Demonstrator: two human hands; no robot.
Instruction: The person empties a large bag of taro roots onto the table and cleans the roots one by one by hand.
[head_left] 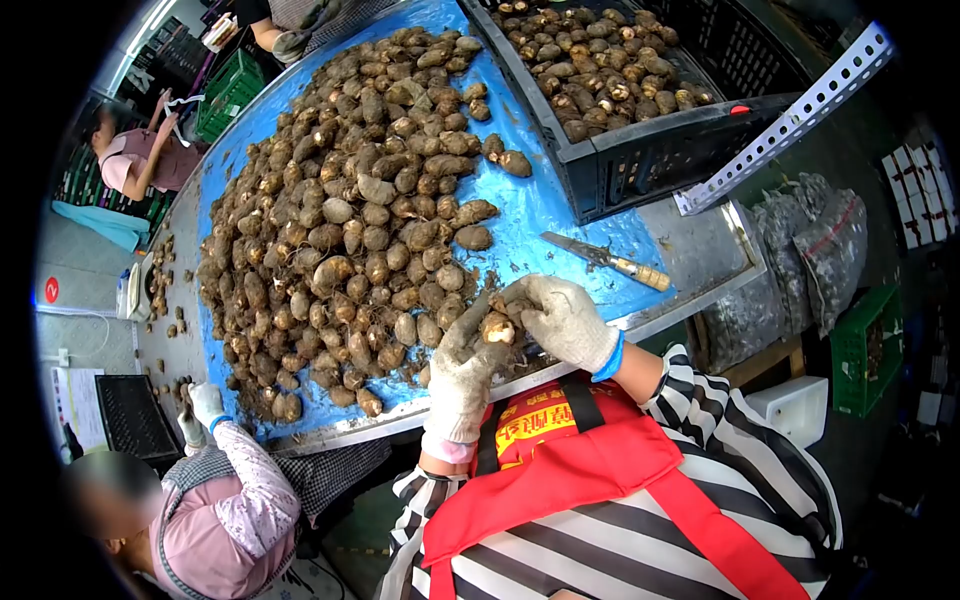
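Both my hands wear pale, dirt-stained work gloves and meet at the table's near edge. A small brown taro (497, 328) with a white cut end sits between them. My left hand (460, 375) has its fingers closed around the taro from the left. My right hand (566, 325) comes from the right, fingers bent onto the taro's upper side. Some of the fingertips are hidden. Just beyond my right hand, a knife (605, 260) with a wooden handle lies on the blue sheet (510, 215). A large heap of soil-covered taros (350, 220) spreads to the left.
A black crate (640, 165) of taros stands at the far right, beside a perforated metal post (790, 120). A co-worker (225, 490) sits at the left; other people are farther back. Plastic bags (820, 240) and a green crate (868, 350) are right of the table.
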